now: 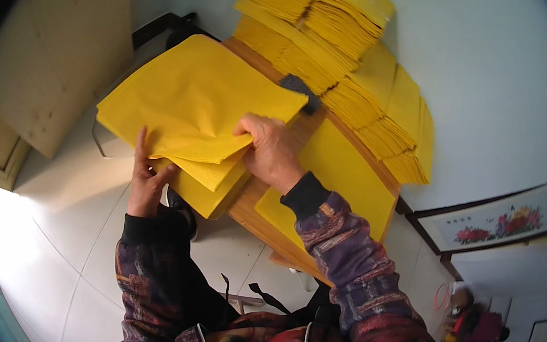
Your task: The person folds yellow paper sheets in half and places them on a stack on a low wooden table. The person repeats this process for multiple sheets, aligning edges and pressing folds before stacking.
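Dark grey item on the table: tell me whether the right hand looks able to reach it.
Likely yes: the dark grey item lies just beyond the right hand, looking mostly uncovered, though that hand would first need to release the yellow sheet it pinches.

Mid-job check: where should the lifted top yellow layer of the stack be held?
Probably by its raised near-right edge, pinched from the right. There the top yellow layer bends up, apart from the yellow layers below, and the right hand grips it there. The near-left looks less free: the left hand is at that edge.
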Motion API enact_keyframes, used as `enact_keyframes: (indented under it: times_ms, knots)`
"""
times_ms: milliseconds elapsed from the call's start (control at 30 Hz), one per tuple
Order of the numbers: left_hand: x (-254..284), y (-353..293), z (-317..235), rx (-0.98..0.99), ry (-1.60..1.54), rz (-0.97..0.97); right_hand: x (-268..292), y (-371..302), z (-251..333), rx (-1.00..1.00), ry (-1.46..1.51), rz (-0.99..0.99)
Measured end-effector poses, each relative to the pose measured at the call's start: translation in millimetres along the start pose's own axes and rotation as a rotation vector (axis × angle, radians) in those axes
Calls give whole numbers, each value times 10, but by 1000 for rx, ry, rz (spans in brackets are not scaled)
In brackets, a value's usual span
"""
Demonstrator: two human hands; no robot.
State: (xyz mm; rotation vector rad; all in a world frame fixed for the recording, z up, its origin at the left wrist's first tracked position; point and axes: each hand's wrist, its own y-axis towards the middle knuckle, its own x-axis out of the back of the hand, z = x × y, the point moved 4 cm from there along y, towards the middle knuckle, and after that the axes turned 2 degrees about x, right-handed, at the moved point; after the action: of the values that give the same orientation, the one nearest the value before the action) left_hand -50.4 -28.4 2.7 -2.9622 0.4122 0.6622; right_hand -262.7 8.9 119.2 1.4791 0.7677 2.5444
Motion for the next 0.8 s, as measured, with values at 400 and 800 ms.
enact_keyframes:
  times_ms: [400,800]
  knots:
    - [143,-33,61,-173,441,-182,2171,-1701,69,-114,-178,-27]
    - [-1455,-1020,262,-280,1070,303,1670,-3584,-727,-555,-96,-235]
